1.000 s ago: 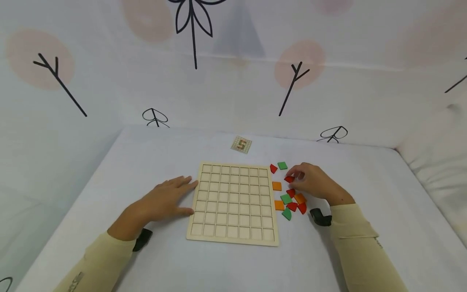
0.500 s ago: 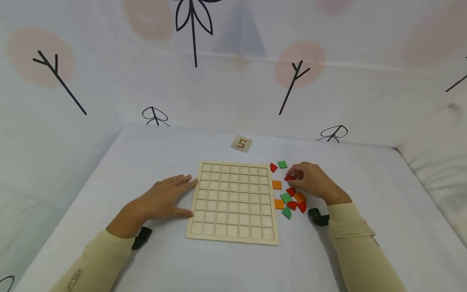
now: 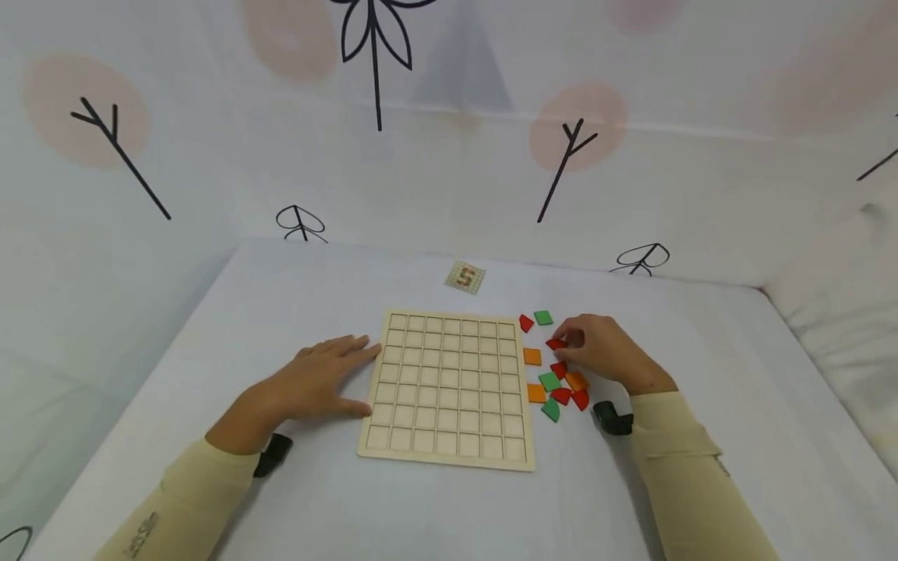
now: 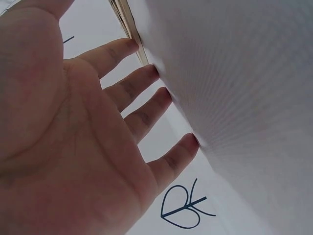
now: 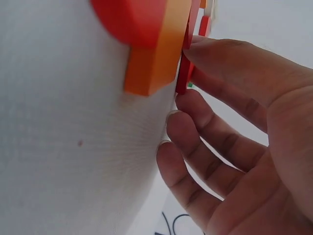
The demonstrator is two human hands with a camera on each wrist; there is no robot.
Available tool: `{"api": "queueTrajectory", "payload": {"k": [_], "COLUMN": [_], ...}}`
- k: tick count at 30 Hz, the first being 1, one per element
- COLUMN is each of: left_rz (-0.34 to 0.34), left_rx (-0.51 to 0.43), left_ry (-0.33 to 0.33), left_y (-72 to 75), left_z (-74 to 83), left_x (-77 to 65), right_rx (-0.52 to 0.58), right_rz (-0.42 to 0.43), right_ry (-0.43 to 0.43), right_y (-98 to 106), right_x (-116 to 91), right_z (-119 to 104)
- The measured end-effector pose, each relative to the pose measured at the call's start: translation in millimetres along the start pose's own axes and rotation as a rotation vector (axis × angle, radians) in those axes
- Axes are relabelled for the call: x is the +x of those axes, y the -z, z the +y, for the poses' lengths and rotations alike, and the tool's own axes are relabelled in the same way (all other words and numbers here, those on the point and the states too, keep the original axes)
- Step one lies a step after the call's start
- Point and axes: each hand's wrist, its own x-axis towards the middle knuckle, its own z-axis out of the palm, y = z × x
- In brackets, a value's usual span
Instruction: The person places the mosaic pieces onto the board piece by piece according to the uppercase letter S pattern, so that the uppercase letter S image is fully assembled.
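A pale wooden grid board lies flat on the white table, its square cells bare. My left hand rests at the board's left edge, index fingertip and thumb touching the rim. In the left wrist view the fingers of that hand are spread and fairly straight. Right of the board, my right hand pinches a red quarter-round tile between thumb and fingertips, low over the table. The right wrist view shows the thumb against a red tile, the other fingers loosely bent.
Around the right hand lie several loose tiles: orange squares, green squares, a green quarter-round and red quarter-rounds. Behind the board is a small pattern card with an S-like figure. Patterned cloth walls surround the table.
Hardly anything differs. The head view shifts slightly; both hands, the board and the tiles keep their places, and the right hand stays at the same red tile.
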Motion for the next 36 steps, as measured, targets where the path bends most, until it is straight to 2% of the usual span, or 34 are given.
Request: {"api": "queueTrajectory", "payload": {"k": [9,14,20,26,36], "left_rz": [-0.004,-0.008,-0.006,-0.007,0.002], "left_rx": [0.000,-0.012,-0.013,-0.020,-0.014], "left_ry": [-0.002,0.001,-0.004,0.011,-0.003], "left_y": [1.1,1.7,2.6,0.8,-0.2], "left_z": [-0.6,-0.4,-2.2,-3.3,-3.3], "left_x": [2.1,1.5,0.9,0.8,3.8], "right_rx": [-0.002,0.011,0.030,0.037,0.124], "right_rz": [0.021,0.062,0.148,0.281,0.548], "right_ry": [-0.051,-0.033,0.036,0.104,0.340], "right_y": [2.9,3.9,7.9,5.1,-15.6], "right_x": [-0.8,-3.3,-7.3,-8.9,2.1], "right_z": [-2.0,-6.3,-20.1,-47.3,-99.0]}}
